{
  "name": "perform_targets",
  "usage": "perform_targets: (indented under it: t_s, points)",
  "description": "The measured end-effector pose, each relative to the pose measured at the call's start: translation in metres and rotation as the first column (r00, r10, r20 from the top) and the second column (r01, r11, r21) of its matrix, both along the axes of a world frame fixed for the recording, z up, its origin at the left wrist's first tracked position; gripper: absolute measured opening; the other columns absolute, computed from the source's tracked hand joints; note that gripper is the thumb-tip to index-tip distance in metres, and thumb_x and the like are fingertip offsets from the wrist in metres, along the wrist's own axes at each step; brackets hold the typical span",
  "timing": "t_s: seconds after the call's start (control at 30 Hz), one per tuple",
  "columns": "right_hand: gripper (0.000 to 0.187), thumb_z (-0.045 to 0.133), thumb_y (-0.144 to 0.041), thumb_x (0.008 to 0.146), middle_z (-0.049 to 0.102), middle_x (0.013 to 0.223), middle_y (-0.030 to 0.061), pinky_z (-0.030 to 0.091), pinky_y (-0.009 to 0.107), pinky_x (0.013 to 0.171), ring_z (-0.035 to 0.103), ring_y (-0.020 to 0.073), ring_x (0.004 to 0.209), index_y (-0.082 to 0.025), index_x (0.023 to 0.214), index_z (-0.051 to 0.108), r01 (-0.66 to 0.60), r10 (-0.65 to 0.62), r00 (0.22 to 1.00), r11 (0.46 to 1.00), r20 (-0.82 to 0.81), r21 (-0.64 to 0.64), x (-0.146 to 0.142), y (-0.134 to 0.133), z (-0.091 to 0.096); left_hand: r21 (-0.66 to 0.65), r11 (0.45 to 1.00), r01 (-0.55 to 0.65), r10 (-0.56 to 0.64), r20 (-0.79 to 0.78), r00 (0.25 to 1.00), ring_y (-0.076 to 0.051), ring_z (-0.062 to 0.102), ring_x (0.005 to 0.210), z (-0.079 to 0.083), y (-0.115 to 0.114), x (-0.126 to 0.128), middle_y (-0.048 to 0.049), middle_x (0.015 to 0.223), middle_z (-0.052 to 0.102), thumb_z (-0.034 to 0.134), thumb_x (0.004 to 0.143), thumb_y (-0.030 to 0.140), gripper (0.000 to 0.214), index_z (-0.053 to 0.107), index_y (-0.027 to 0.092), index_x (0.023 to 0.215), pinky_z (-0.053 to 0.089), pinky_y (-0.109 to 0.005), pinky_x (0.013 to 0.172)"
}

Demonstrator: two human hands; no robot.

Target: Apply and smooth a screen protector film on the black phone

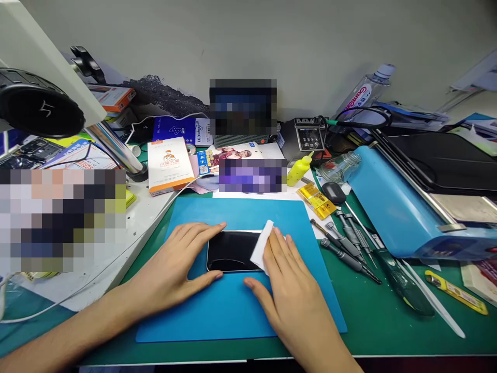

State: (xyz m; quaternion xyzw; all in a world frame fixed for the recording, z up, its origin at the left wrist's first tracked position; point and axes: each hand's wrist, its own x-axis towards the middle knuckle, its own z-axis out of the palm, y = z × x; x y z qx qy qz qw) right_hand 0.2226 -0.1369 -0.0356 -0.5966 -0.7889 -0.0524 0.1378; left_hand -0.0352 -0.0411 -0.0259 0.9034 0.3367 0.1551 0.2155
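Phone (233, 252) on the mat (217, 316), both your hands at it

So your left hand (184, 254) has the phone by its left end, fingertips at the far edge and thumb at the near edge. Your right hand (289, 272) lies over the other end, fingers stretched out on a folded white cloth (261, 249), thumb sticking out to the side. Not clenched, but can't tell if those fingers grip the cloth or just press on it.

The phone's lying sideways, dark screen up, in about the middle of your blue mat, and the cloth covers its right end. The mat sits on the green surface (330, 342).

Just off the mat to the right you've got a bunch of screwdrivers (345, 243), then a green-handled tool (406, 282), a white stick (437, 303) and a yellow cutter (456, 291). Past the far edge there's a yellow squeeze bottle (298, 171), with a small gold packet (316, 201) near it. Over on the far left side, a white and orange box (167, 161) stands tilted back. A clear bottle (367, 96) leans by the wall at the back right, and a few patches are pixelated.
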Motion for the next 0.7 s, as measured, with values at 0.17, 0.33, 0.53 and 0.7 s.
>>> perform_targets:
  t_s: [0.17, 0.33, 0.53, 0.7]
  points:
    - [0.099, 0.05, -0.068, 0.1, 0.028, 0.17, 0.0245, 0.045, 0.055, 0.121, 0.026, 0.0393, 0.159, 0.002, 0.165, 0.022, -0.056, 0.057, 0.998, 0.997, 0.02, -0.046, -0.016, -0.013, 0.002, -0.005, 1.0, -0.014, 0.014, 0.012, 1.0, -0.03, 0.054, 0.135, 0.002, 0.001, 0.003, -0.0112, 0.147, 0.057, 0.066, 0.1, 0.04, 0.075, 0.025, 0.03, 0.162, 0.044, -0.052, 0.114]
    - [0.1, 0.051, -0.068, 0.099, 0.029, 0.169, 0.0265, 0.046, 0.055, 0.12, 0.03, 0.0412, 0.157, 0.003, 0.164, 0.023, -0.086, 0.087, 0.994, 0.996, 0.064, -0.02, -0.01, -0.018, 0.003, -0.012, 1.0, -0.003, 0.004, 0.023, 1.0, -0.031, 0.054, 0.136, 0.0, 0.001, 0.001, -0.0124, 0.149, 0.056, 0.066, 0.1, 0.043, 0.077, 0.023, 0.029, 0.162, 0.045, -0.053, 0.114]
    - [0.101, 0.048, -0.07, 0.1, 0.029, 0.168, 0.0287, 0.046, 0.06, 0.118, 0.03, 0.0424, 0.157, 0.004, 0.163, 0.023, -0.044, 0.048, 0.997, 0.997, 0.068, -0.058, -0.024, 0.001, 0.003, 0.008, 1.0, 0.008, -0.008, 0.045, 0.999, -0.031, 0.053, 0.137, -0.003, 0.001, -0.001, -0.0125, 0.15, 0.056, 0.065, 0.1, 0.047, 0.077, 0.024, 0.029, 0.162, 0.045, -0.053, 0.114]
    - [0.11, 0.048, -0.078, 0.095, 0.032, 0.168, 0.0277, 0.05, 0.055, 0.115, 0.032, 0.0422, 0.156, 0.002, 0.165, 0.018, -0.121, 0.125, 0.991, 0.991, 0.056, -0.059, -0.023, -0.021, 0.004, 0.0, 1.0, 0.005, -0.005, 0.049, 0.999, -0.03, 0.054, 0.137, 0.0, 0.002, -0.001, -0.0118, 0.15, 0.057, 0.065, 0.1, 0.048, 0.078, 0.024, 0.028, 0.162, 0.047, -0.052, 0.113]
